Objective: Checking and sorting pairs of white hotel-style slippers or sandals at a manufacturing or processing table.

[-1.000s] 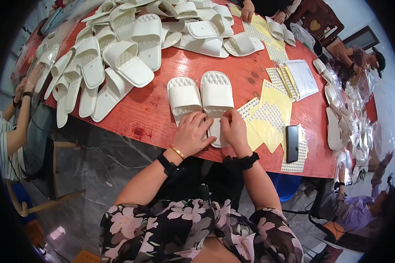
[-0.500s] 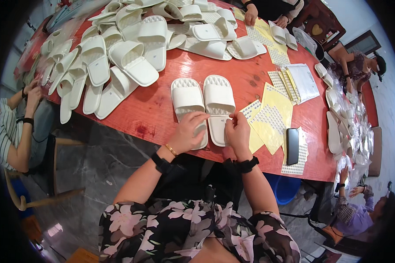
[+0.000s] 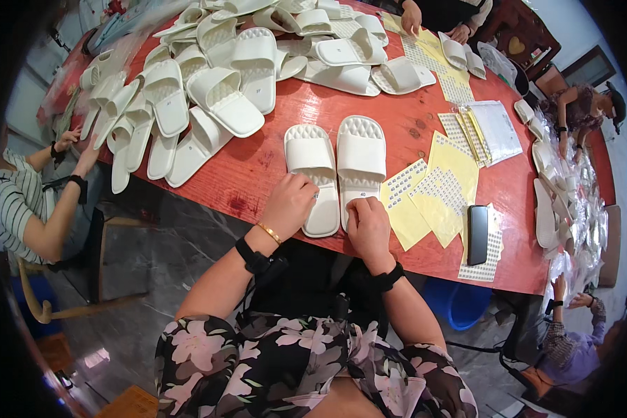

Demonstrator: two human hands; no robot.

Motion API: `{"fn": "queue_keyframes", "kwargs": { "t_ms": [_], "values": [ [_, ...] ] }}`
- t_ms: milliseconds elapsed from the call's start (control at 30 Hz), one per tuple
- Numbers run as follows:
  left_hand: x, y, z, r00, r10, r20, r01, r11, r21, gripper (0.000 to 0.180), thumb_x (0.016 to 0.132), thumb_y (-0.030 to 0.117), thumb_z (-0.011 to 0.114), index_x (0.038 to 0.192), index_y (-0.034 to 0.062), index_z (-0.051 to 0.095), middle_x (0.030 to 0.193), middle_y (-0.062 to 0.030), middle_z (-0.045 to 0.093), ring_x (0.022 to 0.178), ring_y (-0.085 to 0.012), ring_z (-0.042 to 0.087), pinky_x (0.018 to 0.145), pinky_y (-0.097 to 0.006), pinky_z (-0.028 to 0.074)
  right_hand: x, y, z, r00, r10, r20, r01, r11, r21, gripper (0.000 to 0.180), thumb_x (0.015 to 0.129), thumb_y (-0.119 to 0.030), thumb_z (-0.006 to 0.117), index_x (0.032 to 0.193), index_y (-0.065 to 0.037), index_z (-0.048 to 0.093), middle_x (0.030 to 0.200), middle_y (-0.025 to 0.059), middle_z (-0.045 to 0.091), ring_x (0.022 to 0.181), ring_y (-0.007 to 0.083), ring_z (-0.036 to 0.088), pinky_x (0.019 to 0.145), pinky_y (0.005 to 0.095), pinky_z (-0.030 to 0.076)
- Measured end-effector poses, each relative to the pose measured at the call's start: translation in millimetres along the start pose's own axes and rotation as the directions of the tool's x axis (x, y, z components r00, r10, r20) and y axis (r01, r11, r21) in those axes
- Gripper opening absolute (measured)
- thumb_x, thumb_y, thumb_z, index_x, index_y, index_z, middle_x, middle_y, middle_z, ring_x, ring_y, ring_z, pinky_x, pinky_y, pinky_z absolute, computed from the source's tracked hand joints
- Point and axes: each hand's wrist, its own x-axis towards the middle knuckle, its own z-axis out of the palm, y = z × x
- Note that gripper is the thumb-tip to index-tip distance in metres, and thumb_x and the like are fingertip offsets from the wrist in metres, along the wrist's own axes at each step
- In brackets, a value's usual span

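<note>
A pair of white slippers lies side by side before me, toes away: the left slipper (image 3: 311, 148) and the right slipper (image 3: 361, 150). My left hand (image 3: 292, 203) rests over the left slipper's heel area, fingers curled together. Its fingertips touch the insole by a small dark-printed label, mostly covered. On the right slipper's heel my right hand (image 3: 369, 226) is closed, fingertips down on the insole just below a small printed label (image 3: 362, 194). Whatever either hand may pinch is hidden under the fingers.
Yellow-backed sticker sheets (image 3: 435, 198) lie right of the slippers, with a black phone (image 3: 477, 235) and a stack of clear bags (image 3: 493, 132). Many white slippers (image 3: 223, 101) are heaped at the far left. Other people work around the red table (image 3: 258, 174).
My left fingers, stretched out before, have curled onto the left slipper's insole. My right hand has lowered onto the right slipper's heel. The slippers now stand slightly apart.
</note>
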Motion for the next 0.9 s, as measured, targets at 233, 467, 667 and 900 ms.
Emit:
{"fn": "queue_keyframes", "kwargs": {
  "t_ms": [233,467,667,900],
  "values": [
    [5.7,1.9,2.8,0.995,0.101,0.021,-0.103,0.987,0.125,0.010,0.074,0.007,0.068,0.080,0.0045,0.061,0.090,-0.0100,0.059,0.089,-0.0306,0.057,0.078,-0.041,0.048,-2.7,0.0,1.7,0.999,-0.008,-0.038,0.007,1.000,-0.023,0.007,0.080,-0.006,0.064,0.086,-0.008,0.061,0.081,0.0115,0.054,0.077,0.0309,0.055,0.068,0.0417,0.044],
    [6.5,3.8,-5.3,0.998,0.042,0.040,-0.044,0.996,0.073,0.009,0.076,0.008,0.068,0.084,0.0052,0.064,0.093,-0.0089,0.061,0.090,-0.0298,0.058,0.078,-0.039,0.050,-4.0,-0.7,1.4,0.998,-0.026,-0.058,0.024,0.999,-0.031,0.010,0.078,-0.006,0.064,0.087,-0.008,0.060,0.084,0.0103,0.054,0.079,0.0295,0.055,0.069,0.0412,0.044],
    [8.1,3.8,-1.2,0.997,0.049,0.055,-0.057,0.986,0.159,0.009,0.077,0.008,0.069,0.083,0.0044,0.063,0.093,-0.0086,0.062,0.089,-0.0294,0.059,0.076,-0.039,0.051,-4.8,-1.2,1.8,0.997,-0.037,-0.069,0.034,0.998,-0.048,0.013,0.075,-0.005,0.063,0.088,-0.009,0.060,0.084,0.0103,0.054,0.079,0.0292,0.055,0.069,0.0410,0.044],
    [9.2,6.6,-2.4,0.991,0.125,0.045,-0.132,0.969,0.208,0.012,0.078,0.009,0.066,0.084,0.0019,0.058,0.087,-0.0108,0.057,0.085,-0.0308,0.057,0.074,-0.040,0.050,-5.6,0.0,2.8,0.997,-0.033,-0.067,0.029,0.998,-0.062,0.013,0.076,-0.006,0.063,0.088,-0.009,0.060,0.084,0.0098,0.054,0.080,0.0286,0.055,0.069,0.0409,0.043]
  ]
}}
